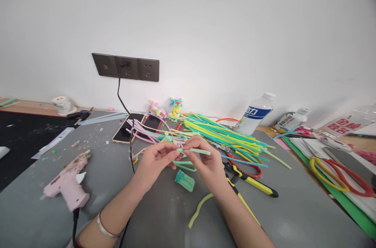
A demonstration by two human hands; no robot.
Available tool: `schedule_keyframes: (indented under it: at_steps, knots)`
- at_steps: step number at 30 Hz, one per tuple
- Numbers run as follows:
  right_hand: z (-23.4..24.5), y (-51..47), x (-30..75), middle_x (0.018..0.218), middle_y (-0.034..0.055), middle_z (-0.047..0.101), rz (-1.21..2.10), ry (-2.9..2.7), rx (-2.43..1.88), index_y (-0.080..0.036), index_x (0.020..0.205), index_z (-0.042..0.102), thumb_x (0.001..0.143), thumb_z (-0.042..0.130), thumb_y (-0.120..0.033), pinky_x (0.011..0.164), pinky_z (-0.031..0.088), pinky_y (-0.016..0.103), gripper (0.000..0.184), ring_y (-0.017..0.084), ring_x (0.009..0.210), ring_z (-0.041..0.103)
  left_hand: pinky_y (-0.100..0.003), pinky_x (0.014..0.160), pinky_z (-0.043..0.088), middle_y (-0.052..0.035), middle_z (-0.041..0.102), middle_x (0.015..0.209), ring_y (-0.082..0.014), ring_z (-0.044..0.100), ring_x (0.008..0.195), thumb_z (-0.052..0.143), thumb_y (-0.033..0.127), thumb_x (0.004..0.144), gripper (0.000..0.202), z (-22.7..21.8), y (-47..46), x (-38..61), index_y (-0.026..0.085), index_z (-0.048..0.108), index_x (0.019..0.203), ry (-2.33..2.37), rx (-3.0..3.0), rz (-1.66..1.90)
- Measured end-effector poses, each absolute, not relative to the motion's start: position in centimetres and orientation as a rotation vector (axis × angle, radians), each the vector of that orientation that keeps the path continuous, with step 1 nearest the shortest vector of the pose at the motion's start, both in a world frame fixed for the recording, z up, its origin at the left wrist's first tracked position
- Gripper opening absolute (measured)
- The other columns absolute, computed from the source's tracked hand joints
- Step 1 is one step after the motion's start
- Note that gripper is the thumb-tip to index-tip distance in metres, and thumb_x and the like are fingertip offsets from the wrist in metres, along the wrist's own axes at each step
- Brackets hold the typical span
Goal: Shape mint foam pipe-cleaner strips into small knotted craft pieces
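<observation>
Between the fingertips of both hands is a light green pipe cleaner [199,151], its free end sticking out to the right. My left hand [160,160] pinches it from the left, and my right hand [205,166] pinches it close by, so the fingertips nearly meet. Just below them a small teal bundle of pipe cleaner pieces [185,180] lies on the grey mat. Green bent stems [185,166] show behind the fingers, partly hidden. A yellow-green pipe cleaner piece [199,211] rests beside my right forearm.
A pink glue gun [69,185] lies at left, its cord running down. Behind the hands are phones [125,128], a pile of pipe cleaners [223,134] and small figures [175,108]. Yellow-black pliers [255,183], a bottle [255,115] and scissors [340,173] are at right.
</observation>
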State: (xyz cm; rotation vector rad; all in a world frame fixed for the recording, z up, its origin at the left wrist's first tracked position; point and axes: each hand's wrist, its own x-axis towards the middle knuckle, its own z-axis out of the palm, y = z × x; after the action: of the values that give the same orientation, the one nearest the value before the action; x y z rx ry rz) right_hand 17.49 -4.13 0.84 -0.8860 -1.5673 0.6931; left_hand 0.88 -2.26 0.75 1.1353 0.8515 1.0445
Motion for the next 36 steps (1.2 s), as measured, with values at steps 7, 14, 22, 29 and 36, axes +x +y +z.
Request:
schedule_keyframes:
  at_steps: [7, 14, 22, 29, 36]
  knots:
    - [0.8, -4.8, 16.7, 0.086, 0.0056, 0.059, 0.285, -1.724, -0.836, -0.023, 0.087, 0.061, 0.088, 0.059, -0.008, 0.067, 0.047, 0.033, 0.015, 0.021, 0.079, 0.059, -0.015, 0.046, 0.043, -0.0013, 0.065, 0.064, -0.0089, 0.057, 0.060, 0.087, 0.034, 0.065, 0.027, 0.0, -2.3, 1.3, 0.013, 0.072, 0.071, 0.666, 0.758, 0.946]
    - [0.3, -4.7, 16.6, 0.085, 0.0055, 0.060, 0.131, -1.787, -0.869, -0.023, 0.085, 0.060, 0.087, 0.063, -0.008, 0.068, 0.046, 0.035, 0.015, 0.020, 0.078, 0.059, -0.015, 0.046, 0.042, 0.0023, 0.061, 0.062, -0.0061, 0.052, 0.056, 0.091, 0.029, 0.059, 0.027, 0.0, -2.2, 1.3, 0.013, 0.071, 0.069, 0.661, 0.641, 0.971]
    - [0.3, -4.7, 16.6, 0.081, 0.0038, 0.064, 0.019, -1.799, -0.872, -0.022, 0.085, 0.064, 0.087, 0.066, -0.009, 0.067, 0.042, 0.033, 0.013, 0.018, 0.073, 0.060, -0.015, 0.045, 0.036, 0.0023, 0.056, 0.060, -0.0053, 0.044, 0.055, 0.092, 0.034, 0.056, 0.033, 0.1, -2.0, 1.0, 0.012, 0.070, 0.066, 0.730, 0.685, 0.957]
    - [0.1, -4.2, 17.0, 0.091, 0.0056, 0.068, 0.074, -1.856, -0.839, -0.021, 0.099, 0.068, 0.087, 0.065, -0.006, 0.075, 0.046, 0.034, 0.020, 0.019, 0.083, 0.065, -0.016, 0.048, 0.031, 0.0018, 0.053, 0.063, -0.0058, 0.039, 0.057, 0.089, 0.041, 0.060, 0.036, 0.0, -1.4, 0.4, 0.012, 0.069, 0.067, 0.802, 0.817, 0.983]
    - [0.2, -4.1, 17.5, 0.090, 0.0045, 0.066, 0.285, -1.854, -0.892, -0.022, 0.096, 0.068, 0.089, 0.064, -0.011, 0.076, 0.044, 0.034, 0.014, 0.019, 0.085, 0.062, -0.019, 0.051, 0.030, 0.0025, 0.052, 0.064, -0.0069, 0.038, 0.058, 0.086, 0.045, 0.063, 0.038, 0.2, -1.3, 0.3, 0.013, 0.067, 0.068, 0.810, 0.939, 0.948]
